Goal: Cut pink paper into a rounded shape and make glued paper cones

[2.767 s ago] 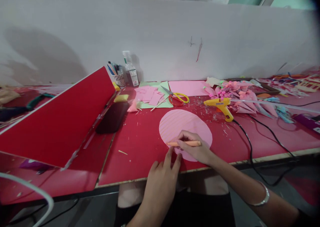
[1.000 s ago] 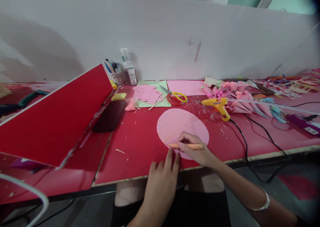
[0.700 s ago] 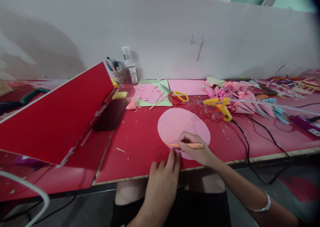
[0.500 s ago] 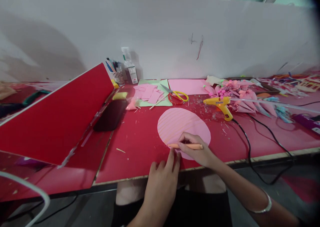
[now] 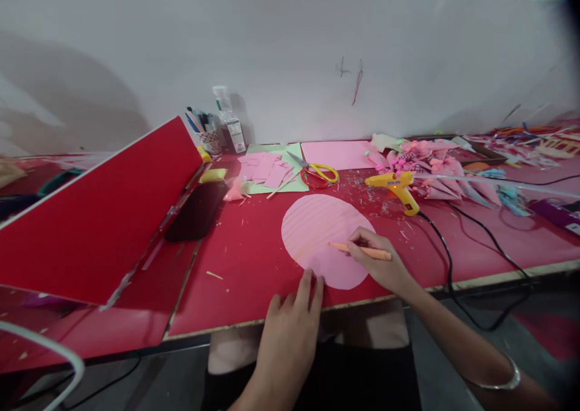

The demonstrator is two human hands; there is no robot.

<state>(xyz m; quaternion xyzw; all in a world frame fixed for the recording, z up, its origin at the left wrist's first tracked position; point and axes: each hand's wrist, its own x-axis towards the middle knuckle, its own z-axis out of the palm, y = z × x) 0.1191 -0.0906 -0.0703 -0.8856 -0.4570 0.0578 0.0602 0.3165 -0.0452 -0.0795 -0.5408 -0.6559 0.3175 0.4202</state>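
Right hand [image 5: 385,270] pinches orange marker [image 5: 375,253], apparently lining pink disc [image 5: 317,226] near table [image 5: 244,290] front edge; next stroke wants left hand [image 5: 290,332], fingers parted, bracing

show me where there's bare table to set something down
Largest mostly bare patch: red tabletop between the dark slab, pink paper circle and left hand, with a thin sliver on it. Smaller: between the black cords and purple power strip. Crowded: behind the circle, with scissors and paper scraps; right-rear, with pink paper cones.
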